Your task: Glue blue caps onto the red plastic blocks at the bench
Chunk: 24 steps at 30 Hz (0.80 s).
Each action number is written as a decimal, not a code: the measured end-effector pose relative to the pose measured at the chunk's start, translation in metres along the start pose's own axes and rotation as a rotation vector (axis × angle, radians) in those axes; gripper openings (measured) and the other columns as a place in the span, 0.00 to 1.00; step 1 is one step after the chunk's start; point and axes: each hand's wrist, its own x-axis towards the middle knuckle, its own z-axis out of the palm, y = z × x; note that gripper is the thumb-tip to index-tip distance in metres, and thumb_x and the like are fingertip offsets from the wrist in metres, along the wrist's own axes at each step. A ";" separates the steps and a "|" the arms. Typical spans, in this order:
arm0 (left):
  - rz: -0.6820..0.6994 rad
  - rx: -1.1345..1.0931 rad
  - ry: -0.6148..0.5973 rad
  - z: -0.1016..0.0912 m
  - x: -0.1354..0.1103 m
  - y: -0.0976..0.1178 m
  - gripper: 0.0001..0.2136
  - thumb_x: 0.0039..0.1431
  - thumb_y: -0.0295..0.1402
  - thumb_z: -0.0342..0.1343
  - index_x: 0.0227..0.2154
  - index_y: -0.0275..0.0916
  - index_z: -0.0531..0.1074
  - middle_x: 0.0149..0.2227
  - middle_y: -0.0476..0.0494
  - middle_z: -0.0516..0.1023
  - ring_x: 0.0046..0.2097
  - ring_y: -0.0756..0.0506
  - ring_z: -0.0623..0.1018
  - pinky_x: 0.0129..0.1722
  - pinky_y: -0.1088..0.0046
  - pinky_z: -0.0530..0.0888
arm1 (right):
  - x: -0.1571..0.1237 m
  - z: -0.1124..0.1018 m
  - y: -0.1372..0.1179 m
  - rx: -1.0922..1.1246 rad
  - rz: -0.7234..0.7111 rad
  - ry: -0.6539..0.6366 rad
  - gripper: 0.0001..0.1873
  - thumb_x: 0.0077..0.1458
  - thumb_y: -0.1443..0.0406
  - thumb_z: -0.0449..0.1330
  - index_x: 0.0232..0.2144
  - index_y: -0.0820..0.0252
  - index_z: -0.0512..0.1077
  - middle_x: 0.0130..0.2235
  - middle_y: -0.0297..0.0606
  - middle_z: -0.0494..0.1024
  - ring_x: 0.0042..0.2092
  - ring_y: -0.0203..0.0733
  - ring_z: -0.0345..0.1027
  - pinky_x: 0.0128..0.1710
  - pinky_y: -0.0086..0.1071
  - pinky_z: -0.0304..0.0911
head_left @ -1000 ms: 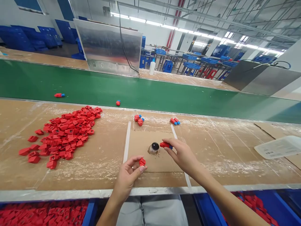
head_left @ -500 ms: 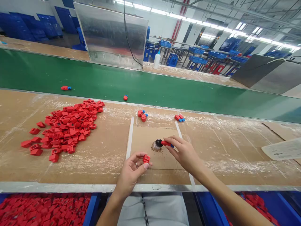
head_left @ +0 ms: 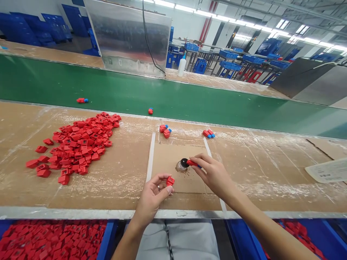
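My right hand (head_left: 214,174) pinches a red plastic part with a blue end (head_left: 193,163) between thumb and fingers. Its red tip touches the black top of a small round jar (head_left: 183,164), which stands in brown specks on a cardboard sheet (head_left: 176,155). My left hand (head_left: 154,198) holds a square red plastic piece (head_left: 170,181) up between thumb and fingertips, just above the cardboard. Beyond both hands lie two small groups of red-and-blue parts (head_left: 166,131) (head_left: 208,134).
A large heap of square red pieces (head_left: 78,144) lies on the cardboard-covered bench to the left. A green conveyor belt (head_left: 116,86) runs behind, carrying two red-and-blue parts (head_left: 82,100) (head_left: 150,111). Blue bins of red pieces (head_left: 51,240) sit below the bench edge. A paper sheet (head_left: 329,171) lies right.
My right hand has brought the red-and-blue part leftward onto the jar's black top. The two parts on the green belt have moved rightward. The view has tilted slightly.
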 end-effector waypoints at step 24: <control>0.015 -0.055 -0.003 0.000 -0.002 -0.002 0.13 0.55 0.30 0.65 0.44 0.42 0.75 0.39 0.47 0.78 0.38 0.51 0.77 0.41 0.77 0.73 | 0.007 -0.006 -0.003 -0.067 -0.023 -0.043 0.12 0.69 0.65 0.50 0.46 0.60 0.72 0.41 0.43 0.76 0.39 0.44 0.73 0.36 0.37 0.68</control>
